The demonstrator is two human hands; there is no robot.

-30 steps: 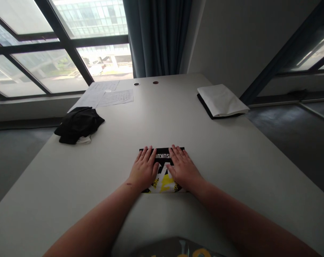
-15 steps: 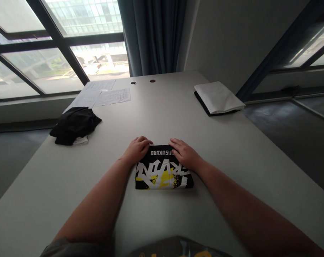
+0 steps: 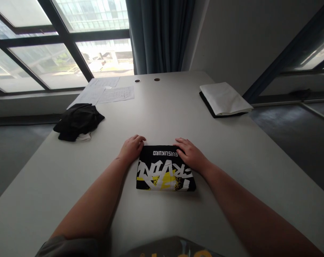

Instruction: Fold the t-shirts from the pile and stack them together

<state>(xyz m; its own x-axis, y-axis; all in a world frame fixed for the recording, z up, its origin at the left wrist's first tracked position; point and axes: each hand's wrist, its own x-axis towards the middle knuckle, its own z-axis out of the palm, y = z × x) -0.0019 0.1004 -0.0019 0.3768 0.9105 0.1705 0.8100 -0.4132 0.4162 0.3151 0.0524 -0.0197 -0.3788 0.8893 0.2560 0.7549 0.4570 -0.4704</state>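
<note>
A folded black T-shirt (image 3: 165, 174) with white lettering and a yellow print lies flat in front of me, its text upside down from where I look. At its far left corner rests my left hand (image 3: 131, 148), fingers loosely bent and thumb side along the shirt's edge; it grips nothing. My right hand (image 3: 191, 152) lies over the far right corner, fingers stretched out and slightly apart, covering a small part of the black cloth.
The white table (image 3: 162, 114) carries a crumpled black garment (image 3: 79, 121) at left and printed papers (image 3: 116, 94) behind it. A folded white cloth (image 3: 224, 98) lies on a black one at right. A blue curtain (image 3: 160, 35) hangs beyond the far edge.
My left hand has slid outward, off the shirt's top to its left edge. My right hand has shifted slightly outward, uncovering more lettering. The view has turned a little left.
</note>
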